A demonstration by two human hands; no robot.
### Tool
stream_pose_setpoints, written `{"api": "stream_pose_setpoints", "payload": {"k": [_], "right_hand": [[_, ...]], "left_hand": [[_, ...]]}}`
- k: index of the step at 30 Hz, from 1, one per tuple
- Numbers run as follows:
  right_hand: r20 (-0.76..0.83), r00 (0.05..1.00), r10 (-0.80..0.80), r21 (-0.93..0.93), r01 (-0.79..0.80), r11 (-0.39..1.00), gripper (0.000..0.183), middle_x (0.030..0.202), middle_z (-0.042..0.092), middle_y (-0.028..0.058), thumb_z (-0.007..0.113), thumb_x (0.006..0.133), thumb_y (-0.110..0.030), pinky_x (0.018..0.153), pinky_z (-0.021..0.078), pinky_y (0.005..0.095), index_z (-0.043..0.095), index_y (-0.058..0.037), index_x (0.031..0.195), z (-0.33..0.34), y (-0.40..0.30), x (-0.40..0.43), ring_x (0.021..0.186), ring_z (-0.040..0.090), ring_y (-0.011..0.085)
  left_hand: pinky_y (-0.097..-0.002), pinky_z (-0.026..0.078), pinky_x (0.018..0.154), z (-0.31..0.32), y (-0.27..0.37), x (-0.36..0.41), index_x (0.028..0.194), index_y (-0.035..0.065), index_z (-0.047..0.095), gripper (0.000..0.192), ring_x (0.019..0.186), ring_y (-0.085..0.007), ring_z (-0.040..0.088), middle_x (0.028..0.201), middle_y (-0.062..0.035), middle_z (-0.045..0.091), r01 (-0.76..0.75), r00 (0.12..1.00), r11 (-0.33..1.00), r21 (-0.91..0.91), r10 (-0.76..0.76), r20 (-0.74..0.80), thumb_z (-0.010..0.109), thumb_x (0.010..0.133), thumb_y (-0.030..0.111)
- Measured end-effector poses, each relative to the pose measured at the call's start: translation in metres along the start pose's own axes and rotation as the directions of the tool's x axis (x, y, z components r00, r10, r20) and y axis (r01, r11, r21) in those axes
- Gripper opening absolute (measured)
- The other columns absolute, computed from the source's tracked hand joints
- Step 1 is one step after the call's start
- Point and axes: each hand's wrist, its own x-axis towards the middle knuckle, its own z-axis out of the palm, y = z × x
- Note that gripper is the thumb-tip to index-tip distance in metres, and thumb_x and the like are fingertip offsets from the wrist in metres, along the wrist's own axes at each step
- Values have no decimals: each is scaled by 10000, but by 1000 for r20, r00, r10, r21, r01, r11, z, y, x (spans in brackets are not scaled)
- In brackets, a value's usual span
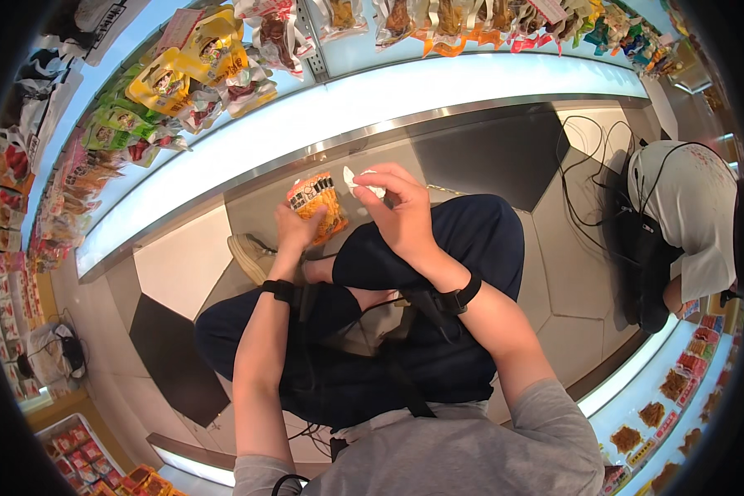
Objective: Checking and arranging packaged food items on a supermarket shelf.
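Observation:
My left hand grips an orange snack packet with dark printing, its thumb lying across the front. To the right, my right hand pinches a crumpled white tissue or wipe between thumb and fingertips, apart from the packet. Both hands are above my crossed legs and the tiled floor, in front of a lit white shelf edge. Yellow snack packets hang above the shelf at the upper left.
Hanging packets line the upper rim. At the right, a person in a white top is low to the floor beside black cables. Another lit shelf with snacks stands lower right; a tray of red packets is lower left.

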Motion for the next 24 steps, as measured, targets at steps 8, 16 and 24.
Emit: {"api": "stream_pose_setpoints", "payload": {"k": [8, 16, 24], "right_hand": [[110, 991, -74, -27, 78, 997, 141, 972, 683, 86, 713, 862, 8, 706, 500, 282, 741, -40, 991, 6, -7, -6, 852, 663, 198], [102, 993, -54, 7, 54, 999, 154, 1010, 670, 58, 724, 866, -5, 676, 458, 240, 754, -41, 1013, 14, 11, -9, 836, 607, 125], [131, 991, -26, -45, 32, 998, 136, 1004, 669, 53, 739, 868, -49, 701, 469, 246, 763, -43, 1002, 19, 14, -12, 837, 606, 118]], "left_hand": [[-429, 487, 978, -2, -12, 0, 1330, -79, 377, 928, 1210, -393, 572, 1276, -289, 552, -7, 1000, 1000, -6, 6, -26, 897, 705, 368], [-430, 504, 928, 1, -18, 5, 1181, -93, 526, 744, 1089, -388, 621, 1123, -270, 636, -14, 999, 999, 31, 15, -29, 912, 682, 301], [-423, 518, 854, 0, -20, 8, 1004, -29, 618, 553, 992, -364, 644, 1025, -215, 669, -110, 994, 991, -75, 109, -22, 927, 632, 240]]}}
